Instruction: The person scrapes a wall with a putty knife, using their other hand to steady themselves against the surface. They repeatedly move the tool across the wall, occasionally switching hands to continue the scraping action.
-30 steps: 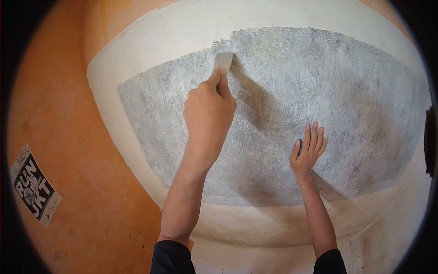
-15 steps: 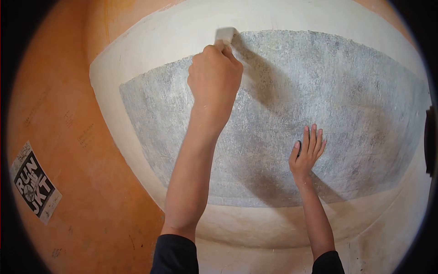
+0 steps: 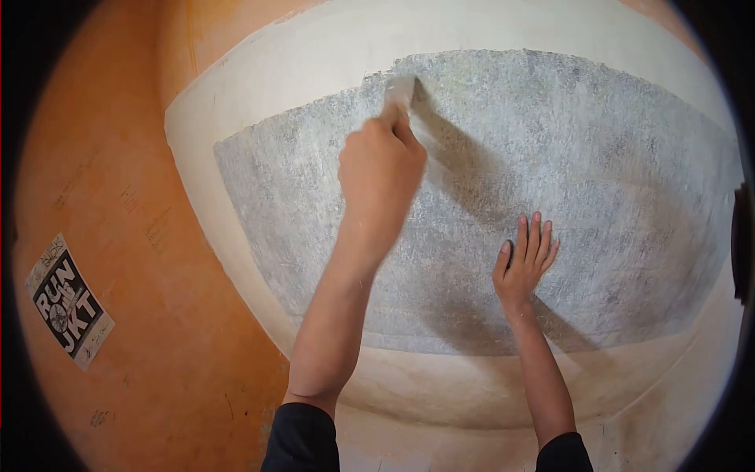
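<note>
My left hand (image 3: 383, 161) is closed in a fist round a scraper (image 3: 402, 89), whose flat grey blade points up past my fingers. The blade lies over the top edge of a rough grey patch (image 3: 464, 204) on the wall; its handle is hidden in my grip, and the hand is slightly blurred. Lower on the right, my right hand (image 3: 525, 263) rests flat on that same grey patch, fingers up and apart, thumb to the left. Nothing shows in it.
A smooth white band (image 3: 314, 55) borders the grey patch. To the left is an orange wall (image 3: 157, 315) with faint scribbles and a black-and-white sticker (image 3: 71, 303). A dark object (image 3: 741, 244) stands at the right edge.
My left hand and the scraper have moved down and a little right, from the white band onto the grey patch's upper edge. My right hand remains flat on the wall.
</note>
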